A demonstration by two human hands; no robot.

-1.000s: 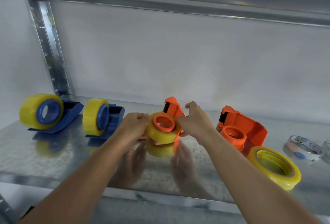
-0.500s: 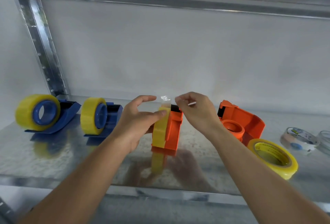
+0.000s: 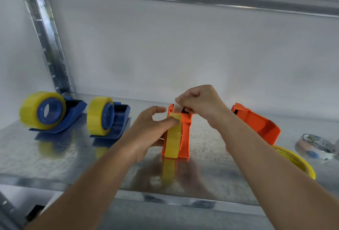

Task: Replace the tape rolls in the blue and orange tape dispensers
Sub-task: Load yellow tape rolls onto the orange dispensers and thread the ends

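My forearms reach in over the shelf [image 3: 55, 156], shiny mottled galvanised steel that mirrors everything on it. My left hand [image 3: 146, 134] steadies the near orange dispenser [image 3: 185, 138], thumb pressed flat on the yellow tape roll [image 3: 173, 138] seated in it, I'd say so the roll can't spin, the other fingers loosely spread. Just above, my right hand [image 3: 201, 105] has its fingertips pinched together on the clear tape end [image 3: 177, 101], drawing it up by the dispenser's dark cutter, probably to anchor it there. To my right, a loose yellow roll [image 3: 297, 163] lies flat, and past it a clear roll [image 3: 315, 147]. Behind, the second orange dispenser [image 3: 256, 123] sits without a roll, hard glossy plastic. Farther left, both blue dispensers [image 3: 73, 118] [image 3: 119, 119] carry fat yellow rolls.
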